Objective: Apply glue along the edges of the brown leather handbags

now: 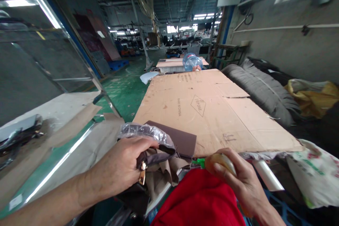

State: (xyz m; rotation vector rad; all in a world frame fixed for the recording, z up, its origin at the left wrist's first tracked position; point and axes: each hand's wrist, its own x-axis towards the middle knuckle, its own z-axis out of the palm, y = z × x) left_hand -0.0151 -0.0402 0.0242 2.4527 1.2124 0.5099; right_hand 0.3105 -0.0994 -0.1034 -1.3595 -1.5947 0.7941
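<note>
My left hand (127, 164) grips the edge of a dark bag (159, 157) with a brown lining, a gold zipper pull (142, 174) hanging by the fingers. Clear plastic wrap (148, 131) lies bunched along the bag's far side. In my right hand (242, 173) is a yellowish squeeze bottle (221, 162), tipped sideways, its green nozzle (199, 162) pointing left toward the bag. The nozzle is a little apart from the bag's opening. Behind the bag, a flat brown sheet (182, 137) rests on the cardboard (169, 95).
Cardboard covers the long table ahead, with a large blue water bottle (192, 62) lying at its far end. A metal-framed rack (106, 100) stands on the left. Grey bundled fabric (265, 88) and a white printed sack (315, 174) sit on the right.
</note>
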